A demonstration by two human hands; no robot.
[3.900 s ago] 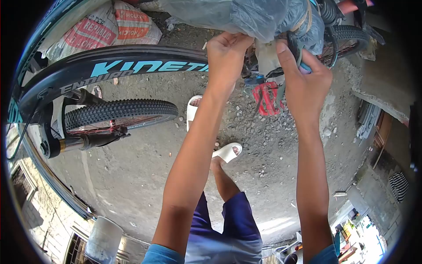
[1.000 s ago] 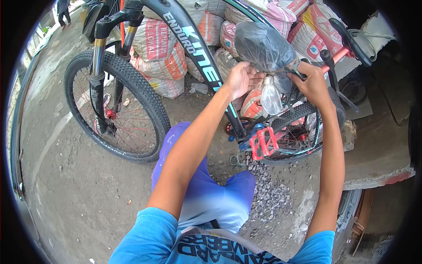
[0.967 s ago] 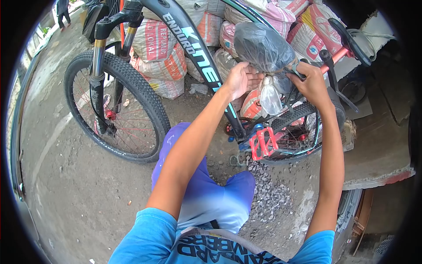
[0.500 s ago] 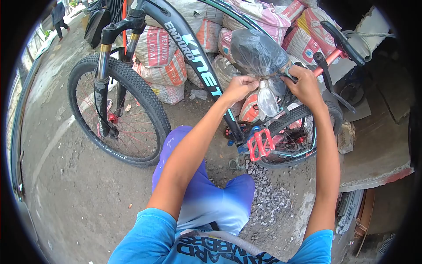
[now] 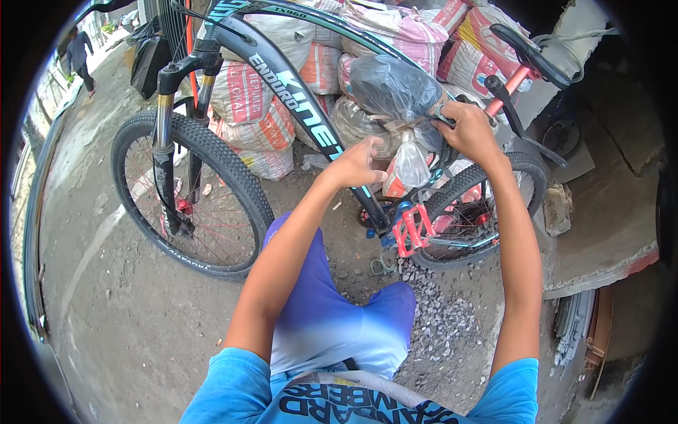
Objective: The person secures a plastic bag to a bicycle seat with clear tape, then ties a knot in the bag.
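A clear plastic bag (image 5: 395, 88) with a dark inside covers a part of the bicycle (image 5: 282, 88) frame. Its gathered, tied end (image 5: 410, 164) hangs down below a bunched neck. My left hand (image 5: 353, 164) is apart from the bag, just left of the hanging end and over the down tube, fingers curved and apart with nothing in them. At the right side of the neck, my right hand (image 5: 467, 131) is closed, thumb and fingers pressed together. A small dark piece shows at its fingertips; I cannot tell what it is.
Stacked filled sacks (image 5: 244, 99) stand behind the bicycle. Its front wheel (image 5: 191, 265) is at left, a red pedal (image 5: 413, 232) below the bag, the saddle (image 5: 530, 55) at upper right. A concrete slab (image 5: 600, 233) lies at right, gravel (image 5: 445, 318) below. A person (image 5: 79, 60) is far back left.
My left hand has let go of the bag's neck and moved down and left, its fingers opening. My right hand stays closed at the neck. The view has shifted slightly.
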